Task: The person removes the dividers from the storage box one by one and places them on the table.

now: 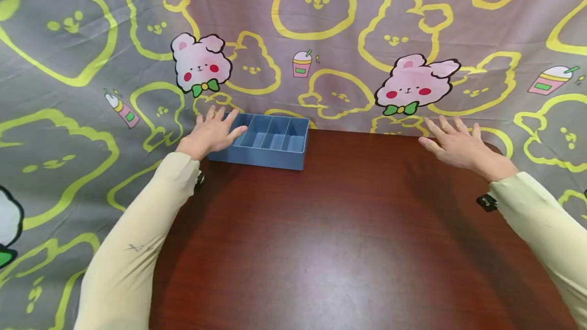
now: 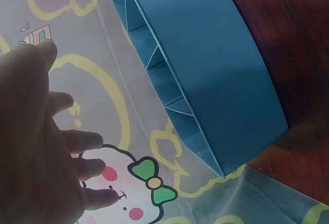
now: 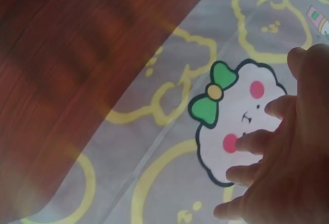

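My left hand, fingers spread, hovers over the left end of a blue divided box and hides part of it. In the left wrist view that hand is apart from the box, with nothing in its fingers. The box has several compartments split by thin walls; the ones I can see into hold nothing. On the other side, my right hand is held above the far right of the table, its fingers spread and holding nothing. The right wrist view shows the same hand with only table and cloth near it.
A dark red-brown wooden table stretches below both arms. Behind it and along the left side hangs a grey curtain with yellow outlines and cartoon rabbit heads. Small black devices sit at both wrists.
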The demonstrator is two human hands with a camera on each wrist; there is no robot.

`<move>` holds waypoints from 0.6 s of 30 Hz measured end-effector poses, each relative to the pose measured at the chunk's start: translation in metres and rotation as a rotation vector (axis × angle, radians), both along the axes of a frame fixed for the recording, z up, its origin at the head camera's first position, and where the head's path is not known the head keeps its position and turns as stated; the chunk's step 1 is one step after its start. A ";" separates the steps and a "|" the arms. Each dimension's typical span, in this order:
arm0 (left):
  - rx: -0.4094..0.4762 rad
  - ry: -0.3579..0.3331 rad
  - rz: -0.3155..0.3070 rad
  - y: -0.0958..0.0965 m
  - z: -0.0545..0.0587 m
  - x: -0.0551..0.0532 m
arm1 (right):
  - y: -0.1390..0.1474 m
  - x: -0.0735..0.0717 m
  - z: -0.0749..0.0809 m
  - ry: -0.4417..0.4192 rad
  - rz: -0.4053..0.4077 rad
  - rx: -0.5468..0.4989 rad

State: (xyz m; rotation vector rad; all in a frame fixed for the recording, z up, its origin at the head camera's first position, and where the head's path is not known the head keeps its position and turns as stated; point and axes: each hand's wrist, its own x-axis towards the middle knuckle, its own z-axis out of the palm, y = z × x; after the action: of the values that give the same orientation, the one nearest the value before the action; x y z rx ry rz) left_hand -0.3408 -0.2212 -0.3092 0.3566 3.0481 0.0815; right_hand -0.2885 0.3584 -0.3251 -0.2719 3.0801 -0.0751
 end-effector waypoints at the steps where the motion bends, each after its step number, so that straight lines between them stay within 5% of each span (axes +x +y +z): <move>1: 0.003 -0.005 0.003 0.000 0.000 0.000 | -0.002 0.000 -0.001 0.000 0.004 -0.006; 18: 0.031 -0.033 0.030 -0.009 -0.011 0.000 | -0.046 -0.012 -0.013 0.042 0.116 -0.066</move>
State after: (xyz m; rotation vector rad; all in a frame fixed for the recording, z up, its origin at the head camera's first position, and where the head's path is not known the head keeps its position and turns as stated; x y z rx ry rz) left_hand -0.3411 -0.2303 -0.3198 0.3091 3.0225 0.1354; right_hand -0.3004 0.3126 -0.3376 -0.4610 3.0988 -0.1687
